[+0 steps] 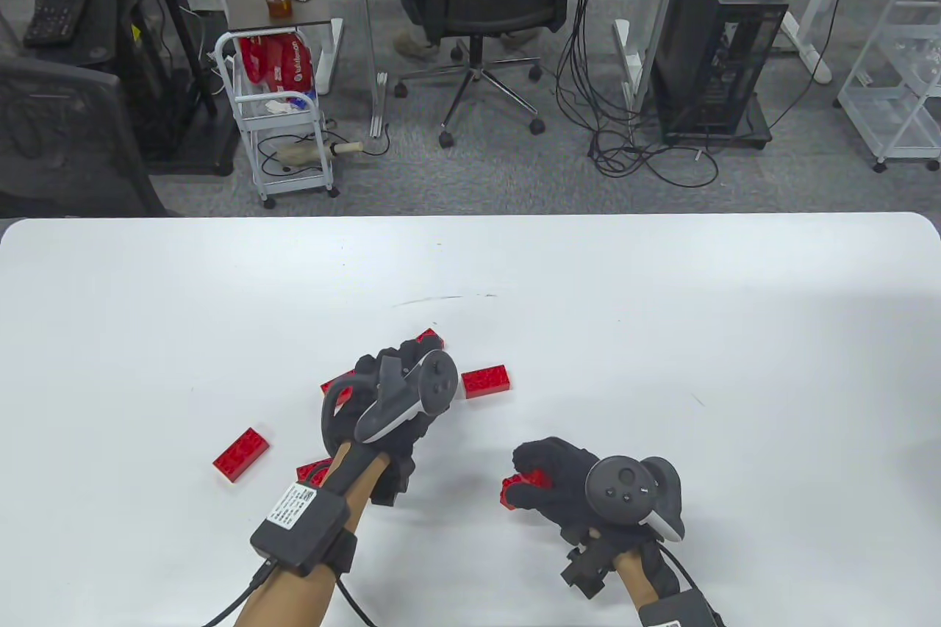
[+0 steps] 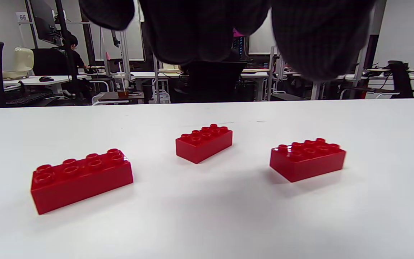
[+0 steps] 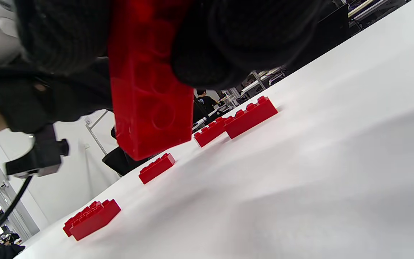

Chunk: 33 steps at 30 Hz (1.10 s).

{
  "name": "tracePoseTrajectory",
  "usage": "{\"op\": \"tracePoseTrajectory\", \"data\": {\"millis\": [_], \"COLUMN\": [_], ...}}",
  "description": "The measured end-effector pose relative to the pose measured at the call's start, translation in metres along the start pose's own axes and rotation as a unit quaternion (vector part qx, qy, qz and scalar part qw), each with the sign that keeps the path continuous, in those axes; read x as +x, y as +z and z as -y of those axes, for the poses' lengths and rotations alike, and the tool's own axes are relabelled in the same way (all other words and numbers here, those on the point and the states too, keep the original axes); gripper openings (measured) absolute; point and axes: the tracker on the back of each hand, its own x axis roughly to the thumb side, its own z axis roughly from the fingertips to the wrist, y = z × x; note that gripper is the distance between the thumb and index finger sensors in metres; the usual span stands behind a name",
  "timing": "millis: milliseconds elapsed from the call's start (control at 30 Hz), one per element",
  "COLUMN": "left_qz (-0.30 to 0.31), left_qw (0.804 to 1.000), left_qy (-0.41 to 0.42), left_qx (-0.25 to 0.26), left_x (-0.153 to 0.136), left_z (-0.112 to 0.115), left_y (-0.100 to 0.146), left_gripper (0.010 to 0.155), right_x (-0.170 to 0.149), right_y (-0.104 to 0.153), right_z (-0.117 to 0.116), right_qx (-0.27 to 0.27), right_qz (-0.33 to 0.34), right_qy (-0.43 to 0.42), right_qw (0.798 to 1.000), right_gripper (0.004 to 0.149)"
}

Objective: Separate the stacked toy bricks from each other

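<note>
The right hand (image 1: pixel 581 491) was clamped around a red brick (image 1: pixel 523 486), which the right wrist view showed held clear of the tabletop (image 1: pixel 662 333) with its long axis hanging steeply downward from the fingers (image 3: pixel 250 39). The left hand (image 1: pixel 390 406) hovered over the loose single bricks with nothing visibly in its grip; whether its fingers were spread or curled could not be told. The held brick lay to the left hand's right and nearer the person, well apart from it, so any further separating would probably require the left hand to cross over.
</note>
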Motion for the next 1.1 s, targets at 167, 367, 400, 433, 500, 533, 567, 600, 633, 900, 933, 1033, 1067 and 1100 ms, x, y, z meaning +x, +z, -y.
{"op": "tracePoseTrajectory", "data": {"millis": [167,367,400,433,500,533,567,600,633,900,933,1033,1067,1100], "left_qz": [0.035,0.072,0.076,0.08,0.087,0.09,0.091,0.094,0.096,0.111,0.111,0.109,0.107,0.106], "left_qw": [0.998,0.996,0.996,0.996,0.995,0.994,0.994,0.993,0.993,0.991,0.99,0.99,0.989,0.989], "left_qy": [0.043,0.053,0.049,0.048,0.052,0.054,0.054,0.054,0.054,0.074,0.078,0.086,0.089,0.092], "left_qx": [0.014,0.004,0.005,0.009,0.015,0.023,0.028,0.038,0.042,0.024,0.027,0.04,0.042,0.041], "left_x": [0.001,0.003,0.003,0.004,0.005,0.006,0.006,0.006,0.006,-0.004,-0.005,-0.011,-0.013,-0.014], "left_z": [-0.001,0.017,0.018,0.019,0.02,0.02,0.021,0.022,0.023,0.031,0.03,0.029,0.029,0.029], "left_y": [0.038,0.075,0.078,0.082,0.087,0.09,0.091,0.092,0.093,0.102,0.104,0.109,0.108,0.108], "left_gripper": [0.085,0.085,0.085,0.085,0.085,0.085,0.085,0.085,0.084,0.084,0.084,0.083,0.083,0.083], "right_x": [0.002,0.003,0.003,0.004,0.005,0.006,0.006,0.006,0.006,0.002,0.001,-0.003,-0.005,-0.006], "right_y": [-0.001,0.0,0.0,0.0,0.001,0.001,0.001,0.001,0.001,-0.002,-0.002,-0.007,-0.009,-0.011], "right_z": [-0.005,-0.007,-0.007,-0.007,-0.007,-0.007,-0.007,-0.007,-0.007,-0.011,-0.011,-0.011,-0.011,-0.011], "right_qx": [0.012,0.007,0.006,0.005,-0.001,-0.001,0.0,-0.002,-0.002,-0.004,-0.004,-0.016,-0.018,-0.017], "right_qz": [0.002,0.005,0.006,0.007,0.009,0.011,0.011,0.012,0.012,-0.007,-0.01,-0.03,-0.041,-0.048], "right_qy": [0.022,0.041,0.048,0.052,0.056,0.056,0.057,0.057,0.057,0.08,0.082,0.092,0.095,0.098], "right_qw": [1.0,0.999,0.999,0.999,0.998,0.998,0.998,0.998,0.998,0.997,0.997,0.995,0.994,0.994], "right_gripper": [0.06,0.059,0.059,0.058,0.058,0.058,0.058,0.058,0.058,0.055,0.055,0.055,0.055,0.055]}}
